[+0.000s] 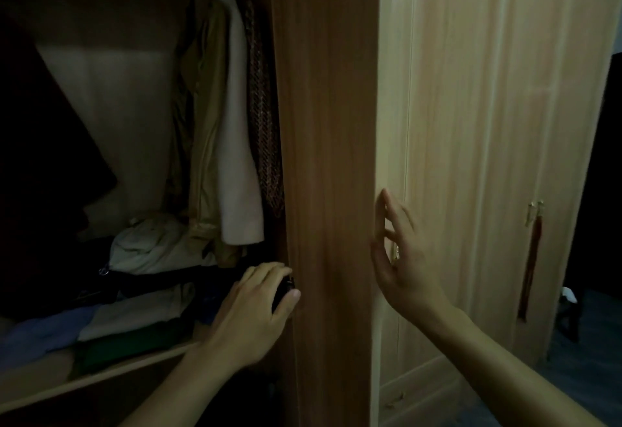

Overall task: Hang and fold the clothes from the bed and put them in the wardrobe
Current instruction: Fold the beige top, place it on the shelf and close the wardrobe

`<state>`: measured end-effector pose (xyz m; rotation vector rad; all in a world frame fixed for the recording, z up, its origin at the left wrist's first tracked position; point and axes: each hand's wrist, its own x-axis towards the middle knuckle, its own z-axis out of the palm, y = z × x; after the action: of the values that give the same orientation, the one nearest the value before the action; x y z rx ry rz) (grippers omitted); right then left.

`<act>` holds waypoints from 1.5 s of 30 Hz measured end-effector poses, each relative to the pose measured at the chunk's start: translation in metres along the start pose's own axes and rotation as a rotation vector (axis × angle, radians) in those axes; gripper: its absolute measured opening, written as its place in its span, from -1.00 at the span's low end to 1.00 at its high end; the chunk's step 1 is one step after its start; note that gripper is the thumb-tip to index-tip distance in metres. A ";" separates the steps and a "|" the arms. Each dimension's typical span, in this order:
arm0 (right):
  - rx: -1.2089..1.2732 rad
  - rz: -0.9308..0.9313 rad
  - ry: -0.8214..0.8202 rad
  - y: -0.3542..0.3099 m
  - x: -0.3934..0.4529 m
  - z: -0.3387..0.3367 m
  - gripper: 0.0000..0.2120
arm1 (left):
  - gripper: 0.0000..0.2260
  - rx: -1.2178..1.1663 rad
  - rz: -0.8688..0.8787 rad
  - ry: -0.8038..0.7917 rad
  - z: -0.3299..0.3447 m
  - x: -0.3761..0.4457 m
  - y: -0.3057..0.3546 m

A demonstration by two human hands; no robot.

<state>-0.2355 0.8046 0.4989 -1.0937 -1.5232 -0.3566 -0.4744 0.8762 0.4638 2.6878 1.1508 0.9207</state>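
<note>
A dim wardrobe with one brown door swung open edge-on in the middle of the view. The left hand curls round a small dark object at the door's inner edge, while the right hand, fingers straight and spread, touches the door's outer edge. Inside on the left, a cream coat and other garments hang from a rail above folded clothes stacked on a shelf.
</note>
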 end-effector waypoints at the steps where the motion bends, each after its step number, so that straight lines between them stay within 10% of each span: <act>1: 0.011 -0.023 0.010 0.001 0.001 0.001 -0.36 | -0.50 -0.003 -0.002 0.004 0.001 0.000 0.002; 19: 0.449 -0.139 -0.003 -0.033 0.000 0.094 -0.42 | -0.56 -0.186 0.070 -0.015 -0.019 -0.035 -0.011; 45: -0.014 -0.043 -0.291 -0.115 0.043 0.284 -0.16 | -0.45 -0.162 -0.109 0.017 -0.080 -0.067 -0.212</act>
<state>-0.4943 0.9739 0.4956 -1.1629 -1.8053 -0.2445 -0.6893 0.9695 0.4340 2.4693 1.1596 0.9762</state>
